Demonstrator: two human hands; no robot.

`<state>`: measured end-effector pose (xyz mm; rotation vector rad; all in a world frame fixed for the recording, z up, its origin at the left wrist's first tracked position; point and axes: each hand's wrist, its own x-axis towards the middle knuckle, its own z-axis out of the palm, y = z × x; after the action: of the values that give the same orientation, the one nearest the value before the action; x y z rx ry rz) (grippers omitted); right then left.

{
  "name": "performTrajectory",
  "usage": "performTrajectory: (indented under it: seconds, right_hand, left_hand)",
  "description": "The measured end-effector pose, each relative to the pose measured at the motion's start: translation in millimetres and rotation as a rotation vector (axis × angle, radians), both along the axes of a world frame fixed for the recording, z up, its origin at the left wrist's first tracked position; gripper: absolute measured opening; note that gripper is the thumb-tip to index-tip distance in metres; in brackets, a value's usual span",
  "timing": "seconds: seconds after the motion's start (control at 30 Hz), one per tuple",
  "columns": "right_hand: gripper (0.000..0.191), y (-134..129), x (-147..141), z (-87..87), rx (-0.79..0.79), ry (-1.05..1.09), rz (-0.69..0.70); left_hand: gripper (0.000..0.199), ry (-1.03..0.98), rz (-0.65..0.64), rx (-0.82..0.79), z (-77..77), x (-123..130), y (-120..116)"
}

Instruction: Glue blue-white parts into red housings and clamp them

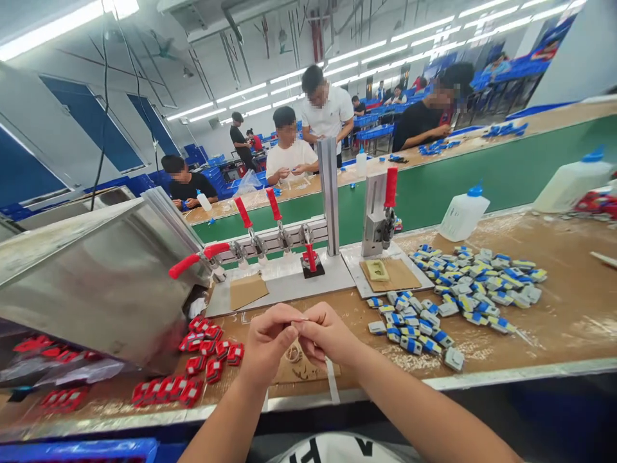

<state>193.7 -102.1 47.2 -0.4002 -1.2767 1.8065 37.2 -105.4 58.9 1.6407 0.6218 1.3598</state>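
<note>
My left hand [272,337] and my right hand [328,334] meet at the fingertips over the front of the bench. Both are closed, thumbs pressed against the fingers. Whatever they pinch is too small and too covered to name. Below them a small ring-shaped item [293,354] lies on a piece of cardboard. Red plastic parts [207,347] are gathered to the left of my left hand. Right of my right hand spreads a heap of small grey, blue and yellow parts [414,321].
Behind my hands stand a row of red-handled toggle clamps [260,241] and a single clamp stand [378,218]. A metal box [106,276] rises at left. A squeeze bottle [463,215] stands by the green conveyor belt [434,190]. Several people work across it.
</note>
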Motion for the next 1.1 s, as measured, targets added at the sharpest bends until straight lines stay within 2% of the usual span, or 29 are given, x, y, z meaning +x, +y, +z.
performTrajectory:
  seconds: [0.1,0.17,0.23,0.3,0.37,0.47,0.53,0.6,0.73,0.9,1.03,1.1]
  right_hand:
    - [0.068,9.0,-0.6,-7.3,0.019,-0.061,0.043]
    - [0.066,19.3,2.9,-9.6,0.057,-0.176,0.094]
    - [0.064,33.0,9.4,-11.7,0.112,-0.305,0.066]
    - [0.063,47.8,17.3,-15.3,0.189,-0.440,-0.069]
    - [0.060,60.0,23.8,-21.0,0.319,-0.615,-0.225]
    - [0.052,66.3,25.1,-31.9,0.555,-0.911,-0.294]
    - [0.047,62.1,20.3,-39.9,0.674,-1.062,-0.236]
    - [0.043,55.2,14.1,-48.3,0.753,-1.149,-0.173]
    - [0.041,49.8,5.8,-64.5,0.855,-1.190,-0.114]
    - [0.042,48.4,3.0,-71.5,0.927,-1.261,-0.030]
    - [0.040,45.7,2.8,-74.4,0.991,-1.261,-0.006]
    - [0.040,45.8,1.9,-77.1,1.046,-1.226,-0.011]
  left_hand:
    - [0.017,0.048,0.050,-0.028,0.8,-3.8,1.0]
    - [0.022,0.187,0.126,-0.042,5.1,-17.0,0.8]
    - [0.026,0.458,0.277,-0.043,9.1,-42.9,-1.7]
    - [0.031,0.823,0.495,-0.026,7.0,-79.9,-6.5]
    - [0.028,1.160,0.701,-0.020,-5.0,-120.2,-12.6]
    - [0.032,1.522,0.762,-0.097,-34.5,-161.2,-24.5]
    - [0.038,1.649,0.766,-0.092,-50.0,-166.0,-34.8]
    - [0.040,1.709,0.828,-0.096,-57.5,-158.2,-42.3]
    - [0.036,1.653,0.828,-0.092,-64.4,-149.0,-37.9]
    - [0.035,1.503,0.766,0.004,-77.7,-153.3,-31.0]
    - [0.052,1.481,0.719,0.079,-84.6,-141.5,-21.6]
    - [0.053,1.492,0.652,0.069,-85.3,-136.9,-12.3]
